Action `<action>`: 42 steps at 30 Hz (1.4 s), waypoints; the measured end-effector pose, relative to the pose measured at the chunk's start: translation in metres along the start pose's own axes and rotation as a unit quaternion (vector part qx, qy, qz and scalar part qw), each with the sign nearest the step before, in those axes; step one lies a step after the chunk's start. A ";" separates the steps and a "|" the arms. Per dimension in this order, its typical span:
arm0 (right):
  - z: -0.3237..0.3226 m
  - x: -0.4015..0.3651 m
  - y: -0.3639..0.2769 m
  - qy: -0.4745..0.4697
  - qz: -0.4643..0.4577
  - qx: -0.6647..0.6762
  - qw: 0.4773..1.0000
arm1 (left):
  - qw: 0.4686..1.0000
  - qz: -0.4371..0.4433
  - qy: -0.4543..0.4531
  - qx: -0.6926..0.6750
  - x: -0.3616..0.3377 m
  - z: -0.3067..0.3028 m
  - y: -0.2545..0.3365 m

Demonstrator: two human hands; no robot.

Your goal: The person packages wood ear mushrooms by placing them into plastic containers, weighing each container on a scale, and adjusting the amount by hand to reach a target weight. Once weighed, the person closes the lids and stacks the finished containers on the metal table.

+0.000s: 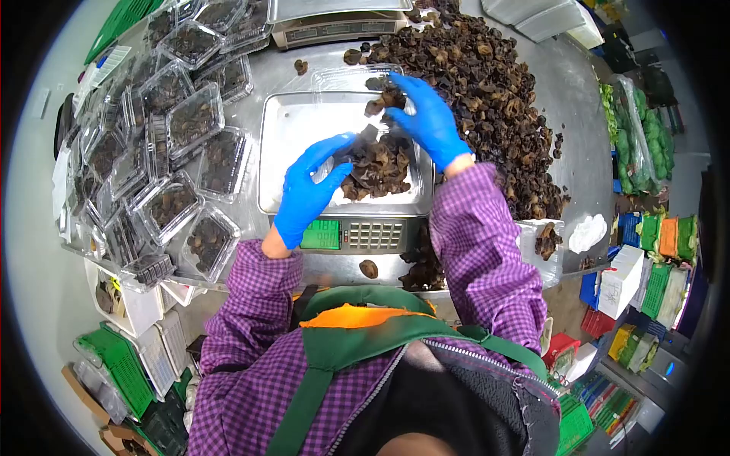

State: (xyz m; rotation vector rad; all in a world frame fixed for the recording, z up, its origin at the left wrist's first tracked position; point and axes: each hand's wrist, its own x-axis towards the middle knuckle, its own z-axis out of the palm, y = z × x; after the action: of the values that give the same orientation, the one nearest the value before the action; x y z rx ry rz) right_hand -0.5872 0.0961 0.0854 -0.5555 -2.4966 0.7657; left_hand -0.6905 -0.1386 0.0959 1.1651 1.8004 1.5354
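My left hand [310, 186], in a blue glove, is at the left side of a heap of dark wood ear mushrooms [378, 169] on the scale's white tray [293, 144]. Its thumb and fingers are spread apart beside the heap. A clear plastic box seems to surround the heap, but its walls are hard to make out. Over the tray's upper right, my gloved right hand [430, 121] has a few mushroom pieces [389, 99] between thumb and fingers. Below the tray, the scale's green display [321, 235] is lit beside its keypad [372, 234].
Filled clear boxes [195, 120] are piled on the left of the metal table. A large mound of mushrooms [487, 83] covers the right. Another scale [338, 26] stands at the back. Clear empty packaging [541, 235] and a crumpled white item [588, 233] lie right.
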 end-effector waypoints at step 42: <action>-0.016 -0.161 -0.048 0.098 0.350 0.288 0.886 | 0.971 -0.218 0.036 -0.088 -0.050 -0.002 -0.025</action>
State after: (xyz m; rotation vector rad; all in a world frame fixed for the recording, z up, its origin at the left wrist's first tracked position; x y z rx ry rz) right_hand -0.4600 -0.0143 0.0755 -1.2414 -1.7144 1.5489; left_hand -0.6734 -0.1817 0.0646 0.5854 1.7755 1.4472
